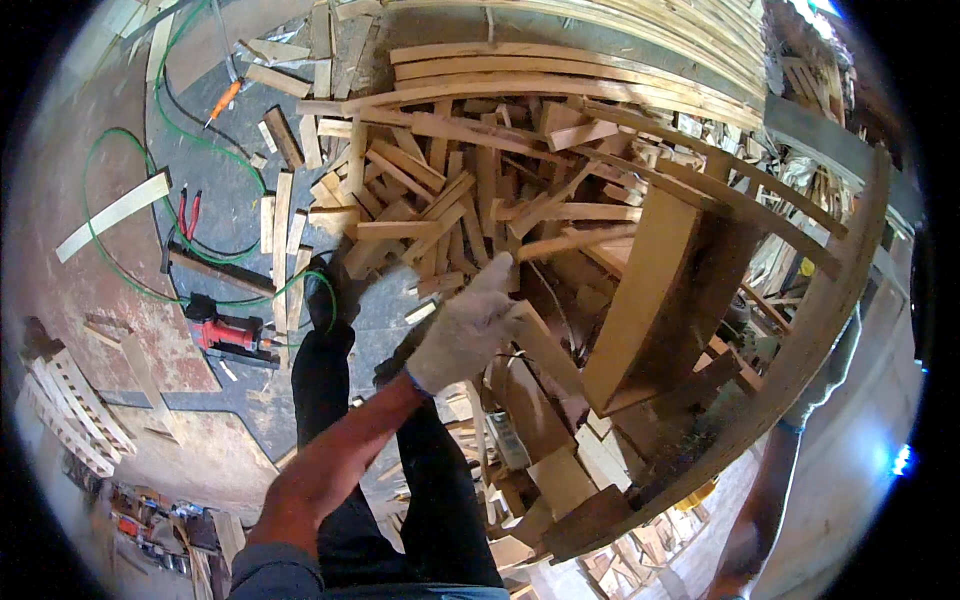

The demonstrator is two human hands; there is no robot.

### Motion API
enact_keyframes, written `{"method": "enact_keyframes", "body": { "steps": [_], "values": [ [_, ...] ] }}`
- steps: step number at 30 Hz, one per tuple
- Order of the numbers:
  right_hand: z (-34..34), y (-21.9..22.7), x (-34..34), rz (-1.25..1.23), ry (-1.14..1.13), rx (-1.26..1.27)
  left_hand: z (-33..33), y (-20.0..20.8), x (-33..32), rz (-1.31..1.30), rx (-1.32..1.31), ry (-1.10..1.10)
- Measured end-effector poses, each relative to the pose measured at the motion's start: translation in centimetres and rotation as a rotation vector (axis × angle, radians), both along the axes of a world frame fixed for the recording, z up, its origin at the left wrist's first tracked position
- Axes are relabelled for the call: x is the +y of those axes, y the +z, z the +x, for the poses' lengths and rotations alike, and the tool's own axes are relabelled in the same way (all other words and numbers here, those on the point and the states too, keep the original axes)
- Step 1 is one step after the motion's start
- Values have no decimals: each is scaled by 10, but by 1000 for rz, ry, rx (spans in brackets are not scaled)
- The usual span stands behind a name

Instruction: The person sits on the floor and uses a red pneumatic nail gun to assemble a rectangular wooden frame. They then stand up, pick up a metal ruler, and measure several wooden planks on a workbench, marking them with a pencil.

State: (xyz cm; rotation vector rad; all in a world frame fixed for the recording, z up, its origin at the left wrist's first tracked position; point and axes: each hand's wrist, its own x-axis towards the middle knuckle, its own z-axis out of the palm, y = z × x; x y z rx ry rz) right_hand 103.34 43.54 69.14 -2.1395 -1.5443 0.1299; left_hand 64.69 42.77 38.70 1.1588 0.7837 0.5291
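Note:
My left hand [462,335], in a pale work glove, reaches over a heap of wood offcuts [430,190]. Its index finger and thumb are spread apart, with nothing visible between them. Just beyond the fingertip lies the end of a thin wooden stick [575,242]. At the far right, my right hand [828,375], in a white glove, is beside the outer board [800,370] of a large wooden frame; its fingers are hidden. Inside that frame a wide wooden board [640,300] stands on edge among loose pieces.
Left of my legs lie a red cordless power tool [228,332], red-handled pliers [188,212], a green hose [115,265] and an orange-handled tool [225,100]. Long planks [580,90] are stacked at the back. Slatted wood pieces [75,410] sit at lower left.

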Motion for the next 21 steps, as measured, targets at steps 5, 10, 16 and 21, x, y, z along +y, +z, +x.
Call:
{"method": "enact_keyframes", "body": {
  "steps": [5, 10, 16, 21],
  "values": [
    [-14, 9, 4, -142, 151, -243, -36, 2, -53, -95, 160, -78],
    [-34, 2, 11, -80, 45, -209, -126, 19, -41, -221, 344, -134],
    [-25, -3, 15, -24, 11, -168, -189, 26, -11, -682, 230, 377],
    [-24, -6, 15, -13, 27, -150, -165, 33, 26, -1057, -182, 673]
  ]
}}
